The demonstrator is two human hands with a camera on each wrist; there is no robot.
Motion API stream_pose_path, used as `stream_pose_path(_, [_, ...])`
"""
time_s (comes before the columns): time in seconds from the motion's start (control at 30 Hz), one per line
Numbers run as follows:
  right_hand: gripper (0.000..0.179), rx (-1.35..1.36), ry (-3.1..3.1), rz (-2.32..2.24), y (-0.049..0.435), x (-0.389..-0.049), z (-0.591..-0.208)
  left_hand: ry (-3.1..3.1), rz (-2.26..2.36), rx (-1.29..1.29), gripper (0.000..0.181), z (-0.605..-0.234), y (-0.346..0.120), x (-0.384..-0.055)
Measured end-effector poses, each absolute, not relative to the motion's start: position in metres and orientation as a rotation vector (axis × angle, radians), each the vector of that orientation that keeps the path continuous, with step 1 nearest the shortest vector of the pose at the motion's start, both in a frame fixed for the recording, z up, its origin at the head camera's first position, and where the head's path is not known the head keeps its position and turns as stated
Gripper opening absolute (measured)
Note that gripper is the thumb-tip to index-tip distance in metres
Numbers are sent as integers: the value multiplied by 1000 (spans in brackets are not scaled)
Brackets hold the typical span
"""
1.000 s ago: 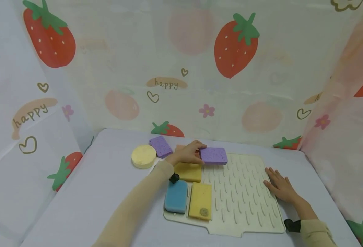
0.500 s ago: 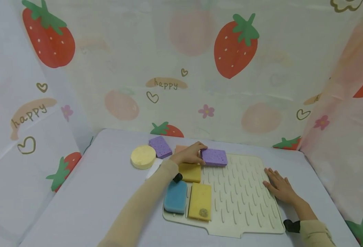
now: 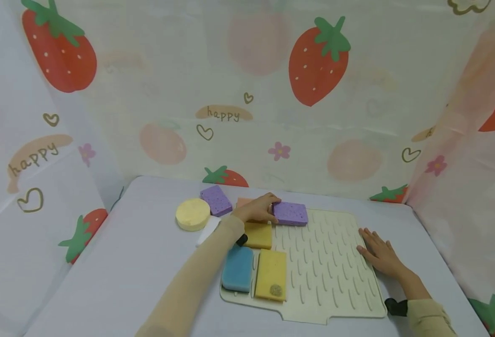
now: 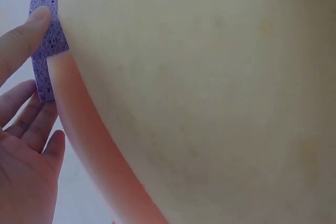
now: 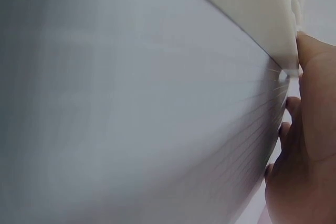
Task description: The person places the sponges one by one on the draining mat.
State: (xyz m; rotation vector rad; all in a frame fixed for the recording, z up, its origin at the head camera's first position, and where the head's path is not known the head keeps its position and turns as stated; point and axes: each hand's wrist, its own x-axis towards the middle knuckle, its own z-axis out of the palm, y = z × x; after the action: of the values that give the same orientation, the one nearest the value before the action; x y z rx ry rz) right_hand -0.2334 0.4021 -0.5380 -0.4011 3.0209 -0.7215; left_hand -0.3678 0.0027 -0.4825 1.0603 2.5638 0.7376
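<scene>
My left hand [image 3: 256, 208] pinches the left end of a purple sponge [image 3: 290, 214] at the back of a cream ridged mat [image 3: 329, 267]. In the left wrist view the thumb [image 4: 37, 22] lies on one side of that sponge and fingers reach its lower end. Under the left hand, a peach sponge [image 3: 244, 201] is partly hidden. Nearer on the mat are a yellow sponge [image 3: 260, 235], a blue sponge [image 3: 237, 269] and another yellow sponge [image 3: 271, 274] with a round mark. My right hand [image 3: 380, 253] rests along the mat's right edge, its fingers extended.
Left of the mat, a round pale yellow sponge [image 3: 192, 214] and a second purple sponge [image 3: 216, 200] lie on the white tabletop [image 3: 138, 267]. A white flat piece [image 3: 207, 231] is partly covered by the left sleeve. A strawberry-print cloth [image 3: 239, 154] stands behind the table.
My left forearm has shifted slightly right, uncovering more of the white piece. The left hand stays on the purple sponge, which keeps about its place; the right hand has not moved.
</scene>
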Motion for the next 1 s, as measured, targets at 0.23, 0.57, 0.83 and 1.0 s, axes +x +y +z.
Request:
stream_pose_path(0.23, [64, -411, 3018, -736, 399, -233, -536, 2587, 640, 1055, 73, -483, 4, -370])
stream_pose_path(0.57, [64, -412, 3029, -726, 402, -233, -536, 2639, 496, 1160, 68, -485, 7, -373])
stream_pose_path(0.83, [65, -400, 3027, -716, 401, -233, -536, 2640, 487, 1146, 69, -485, 6, -371])
stream_pose_path(1.0, [65, -409, 3022, -720, 400, -232, -536, 2631, 514, 1151, 69, -486, 3, -370])
